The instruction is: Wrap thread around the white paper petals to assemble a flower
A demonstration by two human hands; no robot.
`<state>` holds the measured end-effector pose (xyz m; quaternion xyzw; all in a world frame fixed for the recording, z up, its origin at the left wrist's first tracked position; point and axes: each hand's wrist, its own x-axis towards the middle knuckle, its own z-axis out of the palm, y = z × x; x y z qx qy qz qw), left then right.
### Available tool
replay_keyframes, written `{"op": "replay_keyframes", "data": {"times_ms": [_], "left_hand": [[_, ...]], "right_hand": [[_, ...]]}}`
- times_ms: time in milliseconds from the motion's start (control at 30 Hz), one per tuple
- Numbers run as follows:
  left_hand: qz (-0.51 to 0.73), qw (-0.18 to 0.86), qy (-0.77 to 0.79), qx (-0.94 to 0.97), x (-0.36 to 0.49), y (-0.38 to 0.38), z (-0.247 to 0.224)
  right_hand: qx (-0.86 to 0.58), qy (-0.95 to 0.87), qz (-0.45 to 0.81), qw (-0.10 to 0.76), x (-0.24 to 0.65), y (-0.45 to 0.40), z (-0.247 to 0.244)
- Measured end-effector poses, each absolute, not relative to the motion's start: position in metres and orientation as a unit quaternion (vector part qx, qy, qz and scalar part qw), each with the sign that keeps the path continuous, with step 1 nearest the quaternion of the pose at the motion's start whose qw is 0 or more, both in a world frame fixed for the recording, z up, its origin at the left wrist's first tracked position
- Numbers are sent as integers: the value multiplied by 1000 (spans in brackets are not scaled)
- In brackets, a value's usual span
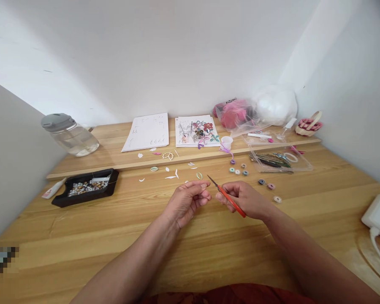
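Head view: right hand (247, 200) holds pointed, red-handled scissors (232, 201)

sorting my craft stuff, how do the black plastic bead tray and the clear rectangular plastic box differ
The black plastic bead tray is opaque; the clear rectangular plastic box is see-through. The tray holds mainly small round beads, the box mainly long thin pieces. Both are on the wooden desk.
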<state>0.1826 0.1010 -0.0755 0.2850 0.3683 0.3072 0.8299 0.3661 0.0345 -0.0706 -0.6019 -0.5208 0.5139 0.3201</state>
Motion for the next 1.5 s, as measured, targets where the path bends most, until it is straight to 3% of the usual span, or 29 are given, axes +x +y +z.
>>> {"op": "replay_keyframes", "data": {"times_ms": [1133,1500], "left_hand": [[299,822,363,323,179,105,-80],[249,836,249,420,180,114,-82]], "right_hand": [[-601,-493,539,326,364,33,-70],[-545,-480,604,327,365,31,-67]]}}
